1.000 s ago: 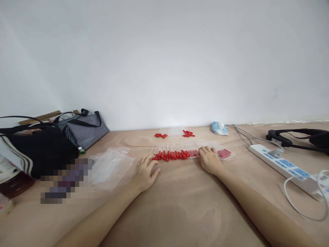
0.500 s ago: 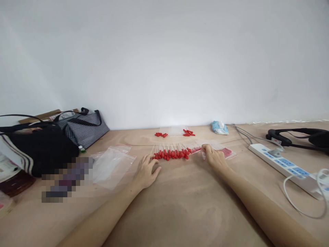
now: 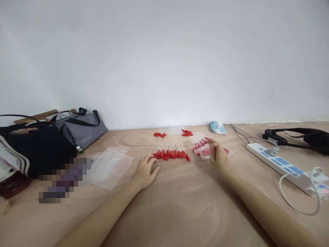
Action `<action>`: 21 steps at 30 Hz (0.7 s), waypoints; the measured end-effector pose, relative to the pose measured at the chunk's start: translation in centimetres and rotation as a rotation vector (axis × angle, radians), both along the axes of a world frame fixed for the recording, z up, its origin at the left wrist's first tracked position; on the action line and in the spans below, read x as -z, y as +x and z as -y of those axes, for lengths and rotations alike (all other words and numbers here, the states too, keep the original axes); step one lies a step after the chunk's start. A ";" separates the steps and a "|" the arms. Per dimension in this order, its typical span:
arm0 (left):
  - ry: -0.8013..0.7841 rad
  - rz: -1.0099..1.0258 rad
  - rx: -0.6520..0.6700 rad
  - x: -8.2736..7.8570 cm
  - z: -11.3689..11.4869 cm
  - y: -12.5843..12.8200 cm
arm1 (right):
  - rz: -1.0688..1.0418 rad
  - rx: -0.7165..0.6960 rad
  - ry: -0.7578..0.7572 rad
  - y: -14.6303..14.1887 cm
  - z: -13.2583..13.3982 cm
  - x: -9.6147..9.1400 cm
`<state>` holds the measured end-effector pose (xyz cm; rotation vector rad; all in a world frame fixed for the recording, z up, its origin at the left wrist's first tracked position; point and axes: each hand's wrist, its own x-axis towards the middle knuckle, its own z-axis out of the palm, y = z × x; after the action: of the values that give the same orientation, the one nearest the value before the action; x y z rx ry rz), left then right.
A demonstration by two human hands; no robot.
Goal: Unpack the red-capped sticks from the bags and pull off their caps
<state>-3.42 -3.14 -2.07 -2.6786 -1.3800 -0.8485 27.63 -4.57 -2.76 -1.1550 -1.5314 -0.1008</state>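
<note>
A row of thin white sticks with red bulb-shaped ends (image 3: pixel 171 154) lies across the wooden table, red ends towards me. My left hand (image 3: pixel 145 171) rests on the table at the row's left end, fingers stretched out and thumb apart, fingertips at the leftmost red ends. On the right, my right hand (image 3: pixel 218 154) is closed in a pinch on the edge of a small clear plastic bag (image 3: pixel 200 140) with several red pieces in it. That bag is tilted up above other flat bags with red contents (image 3: pixel 207 153).
Several empty-looking clear zip bags (image 3: pixel 111 164) lie left of my left hand. Small red pieces (image 3: pixel 159 134) and a clear bag (image 3: pixel 177 131) lie near the wall. A blue-white packet (image 3: pixel 218 127), a power strip (image 3: pixel 280 164), a black headset (image 3: pixel 295 137) and a striped bag (image 3: pixel 83 128) stand around.
My right hand has moved slightly right and turned, lifting the clear bag with red pieces off the table. The left hand stays at the row, and the rightmost stick end sits a little lower.
</note>
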 end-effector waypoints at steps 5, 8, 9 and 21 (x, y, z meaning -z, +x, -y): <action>0.032 0.172 0.071 -0.8 0.7 -0.3 | -0.031 -0.414 -0.109 -5.2 4.3 -0.8; -0.014 0.300 0.124 -1.8 1.6 -0.7 | 0.073 -0.772 -0.338 -7.7 6.0 -1.1; -0.061 0.300 0.175 -2.2 1.9 -0.8 | 0.107 -0.862 -0.401 -8.2 6.1 -1.3; -0.450 0.013 0.214 -1.8 4.7 0.1 | 0.097 -0.382 -0.565 -7.9 3.6 0.2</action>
<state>-3.32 -7.82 -0.24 -3.2089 -1.4548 -0.6254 19.75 -8.20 -2.94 -1.2718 -1.9060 0.5731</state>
